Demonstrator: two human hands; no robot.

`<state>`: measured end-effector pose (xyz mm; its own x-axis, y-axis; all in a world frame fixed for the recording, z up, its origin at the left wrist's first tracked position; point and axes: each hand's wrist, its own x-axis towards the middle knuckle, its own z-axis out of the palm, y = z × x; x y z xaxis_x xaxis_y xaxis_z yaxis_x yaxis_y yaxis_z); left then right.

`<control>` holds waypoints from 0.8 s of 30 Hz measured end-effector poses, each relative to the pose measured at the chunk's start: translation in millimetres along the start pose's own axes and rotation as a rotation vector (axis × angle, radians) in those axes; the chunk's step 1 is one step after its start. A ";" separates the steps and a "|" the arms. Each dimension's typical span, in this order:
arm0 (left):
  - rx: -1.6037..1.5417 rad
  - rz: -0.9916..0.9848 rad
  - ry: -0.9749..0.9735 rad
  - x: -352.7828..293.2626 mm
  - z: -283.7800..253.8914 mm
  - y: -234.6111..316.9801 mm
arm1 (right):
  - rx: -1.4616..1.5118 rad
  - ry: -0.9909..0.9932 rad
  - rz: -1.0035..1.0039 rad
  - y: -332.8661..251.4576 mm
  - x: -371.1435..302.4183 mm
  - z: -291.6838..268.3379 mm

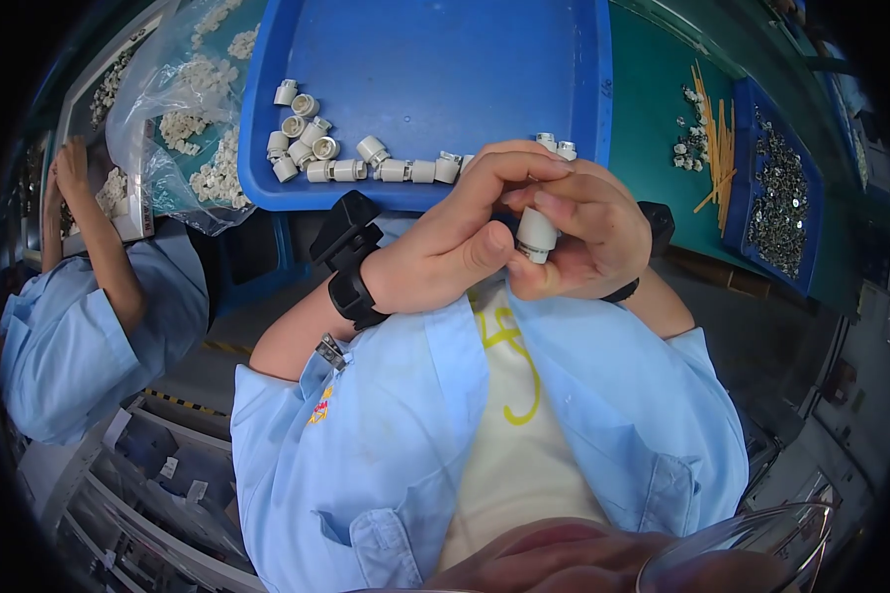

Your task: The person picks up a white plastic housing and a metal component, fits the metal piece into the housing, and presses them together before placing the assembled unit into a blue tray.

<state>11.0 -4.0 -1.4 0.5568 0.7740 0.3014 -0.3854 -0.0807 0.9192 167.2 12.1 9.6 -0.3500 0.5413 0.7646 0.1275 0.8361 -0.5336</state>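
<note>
In front of my chest, my two hands meet over the near edge of a blue tray (425,59). A white cylindrical plastic part (537,235) with a narrower metallic-looking lower end is pinched in the fingers of my right hand (598,232). My left hand (450,232) curls in from the other side, its fingertips against the right fingers and its thumb beside the part. Whatever lies inside the left fingers is hidden. Similar white parts (316,148) lie in the tray's near left corner and along its near edge, with several just beyond my hands.
At right, thin wooden sticks (722,148) and small metal-and-white pieces (690,148) lie on a green surface (648,119). A blue bin (781,208) there holds small metal parts. At left, a clear plastic bag (143,124) contains small white pieces, beside another person's arms (104,237).
</note>
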 end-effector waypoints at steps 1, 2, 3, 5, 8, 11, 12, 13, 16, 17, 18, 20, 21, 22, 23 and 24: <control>-0.018 0.004 0.002 0.0 1.4 -0.8 | 0.004 0.002 -0.012 0.0 0.6 0.2; -0.036 0.009 0.005 -0.2 2.6 -1.7 | 0.008 0.004 -0.025 0.0 1.0 0.4; -0.054 0.013 0.006 -0.3 2.8 -2.5 | 0.008 0.003 -0.025 0.2 1.1 0.0; -0.034 0.026 0.011 -0.7 1.5 -3.6 | 0.054 -0.039 0.005 0.6 0.6 -2.2; 0.005 0.054 0.018 -1.1 -1.7 -2.4 | 0.176 -0.089 0.071 4.9 -0.9 -0.8; 0.044 -0.003 0.074 -0.8 -6.7 3.9 | 0.371 -0.147 0.173 8.9 -5.1 2.4; 0.045 -0.001 0.072 -0.3 -6.8 4.1 | 0.460 -0.125 0.243 7.3 -6.8 3.5; 0.034 0.005 0.085 -0.8 -6.4 3.8 | 0.550 -0.104 0.315 4.9 -9.0 4.9; 0.011 0.017 0.110 -2.1 -5.1 1.8 | 0.674 -0.066 0.409 1.1 -12.6 10.2; 0.015 0.034 0.125 -2.3 -5.0 0.5 | 0.707 -0.049 0.432 0.2 -13.2 12.1; 0.018 0.052 0.140 -2.5 -5.0 -0.6 | 0.741 -0.033 0.455 -0.2 -13.3 13.7; 0.022 0.070 0.155 -2.3 -5.1 -1.7 | 0.747 -0.032 0.445 0.1 -13.1 15.8; 0.011 0.073 0.156 -2.0 -5.1 -2.1 | 0.752 -0.031 0.435 0.7 -12.9 16.5; 0.001 0.076 0.156 -1.8 -5.0 -2.4 | 0.757 -0.029 0.426 1.4 -12.9 16.7; -0.009 0.080 0.158 -1.6 -5.1 -2.5 | 0.757 -0.030 0.425 3.1 -12.7 15.3; -0.009 0.081 0.158 -1.7 -5.2 -2.6 | 0.727 -0.081 0.405 5.5 -12.7 12.4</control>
<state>7.3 -1.9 -5.6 0.4014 0.8545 0.3297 -0.4309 -0.1415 0.8912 160.8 8.7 -7.5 -0.4754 0.7562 0.4497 -0.3632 0.2969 -0.8832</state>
